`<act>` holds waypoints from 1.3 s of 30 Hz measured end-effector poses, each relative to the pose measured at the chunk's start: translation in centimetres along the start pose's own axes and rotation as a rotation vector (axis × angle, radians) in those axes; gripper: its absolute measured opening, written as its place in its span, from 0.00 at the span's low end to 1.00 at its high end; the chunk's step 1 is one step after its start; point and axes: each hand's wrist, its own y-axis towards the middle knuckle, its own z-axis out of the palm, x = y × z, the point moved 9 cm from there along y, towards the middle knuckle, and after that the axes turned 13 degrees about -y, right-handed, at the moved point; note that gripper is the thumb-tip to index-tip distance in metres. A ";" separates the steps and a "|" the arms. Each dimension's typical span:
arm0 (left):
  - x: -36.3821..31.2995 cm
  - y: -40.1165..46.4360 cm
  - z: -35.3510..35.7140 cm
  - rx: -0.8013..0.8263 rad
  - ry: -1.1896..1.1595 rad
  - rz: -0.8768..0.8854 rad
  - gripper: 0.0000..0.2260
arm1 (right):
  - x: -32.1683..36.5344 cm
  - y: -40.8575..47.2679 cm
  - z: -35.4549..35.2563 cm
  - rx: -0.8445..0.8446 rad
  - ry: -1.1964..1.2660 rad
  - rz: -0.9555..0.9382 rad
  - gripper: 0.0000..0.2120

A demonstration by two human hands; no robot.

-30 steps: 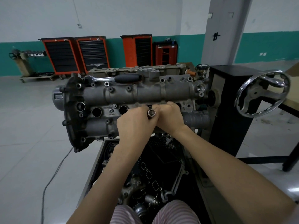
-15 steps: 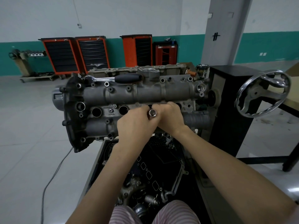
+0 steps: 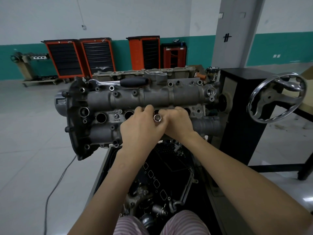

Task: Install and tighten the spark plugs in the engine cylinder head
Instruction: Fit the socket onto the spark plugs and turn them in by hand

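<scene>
Grey cast metal fills the middle of the view: the cylinder head [image 3: 144, 106] sits tilted on a stand, its dark left end plate jutting out over bare floor [image 3: 33, 141]. Along its near face runs a row of plug wells; two open wells [image 3: 101, 117] show at the left, and another is partly seen past the right knuckles. Between them a socket [image 3: 157, 118] stands in a well, its shiny open end facing the camera. Both hands meet on it: the left hand [image 3: 142, 126] curls its fingers round the socket's left side, and the right hand [image 3: 179, 123] grips it from the right, knuckles touching the head's upper ridge. Whether a plug sits inside the socket cannot be told. A ratchet [image 3: 122, 81] lies loose along the head's far top edge, black handle to the right, well apart from the hands. To the right, a chrome handwheel [image 3: 276, 97] stands just beside a black cabinet [image 3: 243, 116], crowding that side. Below the forearms a black tray [image 3: 169, 175] holds gaskets and small parts. A cable [image 3: 55, 184] trails across the floor at the left. Orange tool carts [image 3: 81, 56] line the far wall.
</scene>
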 end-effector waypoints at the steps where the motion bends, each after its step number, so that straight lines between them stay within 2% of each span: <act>1: 0.1 0.1 0.0 -0.018 -0.002 -0.025 0.17 | -0.1 0.0 -0.2 -0.022 0.009 0.003 0.12; 4: -0.2 -0.1 -0.2 -0.067 0.043 -0.020 0.20 | -0.2 -0.1 -0.2 -0.028 0.014 0.009 0.14; 10: -0.8 -0.2 -0.1 -0.030 -0.003 0.052 0.10 | -0.2 0.3 0.8 0.099 0.023 0.049 0.12; 13: -0.9 -0.2 0.0 -0.002 -0.034 0.062 0.11 | 0.0 0.0 0.9 0.110 0.028 0.013 0.05; 17: 0.0 0.1 0.1 0.003 -0.004 -0.010 0.16 | -0.2 -0.1 0.3 0.048 0.028 0.016 0.12; 20: -0.2 -0.1 0.3 -0.024 0.036 -0.019 0.21 | -0.5 -0.1 -0.1 0.019 0.048 0.038 0.13; 23: -0.3 -0.3 0.6 -0.033 0.040 0.003 0.15 | -0.3 0.0 0.1 0.057 0.028 0.038 0.11; 26: -0.2 -0.4 0.6 -0.023 -0.031 0.039 0.10 | -0.2 0.0 1.0 0.153 0.038 0.047 0.05; 29: -0.1 -0.3 0.7 -0.011 -0.083 0.028 0.13 | -0.2 -0.1 1.3 0.189 0.065 0.049 0.08; 31: 0.2 0.0 0.9 0.009 -0.057 -0.006 0.16 | -0.1 -0.1 0.7 0.140 0.075 0.033 0.07; 35: 0.2 -0.1 1.3 0.016 0.022 -0.020 0.22 | -0.3 0.0 -0.2 0.063 0.110 0.065 0.12; 39: 0.1 -0.3 1.2 0.006 -0.042 -0.004 0.11 | -0.3 0.1 0.7 0.164 0.066 0.073 0.08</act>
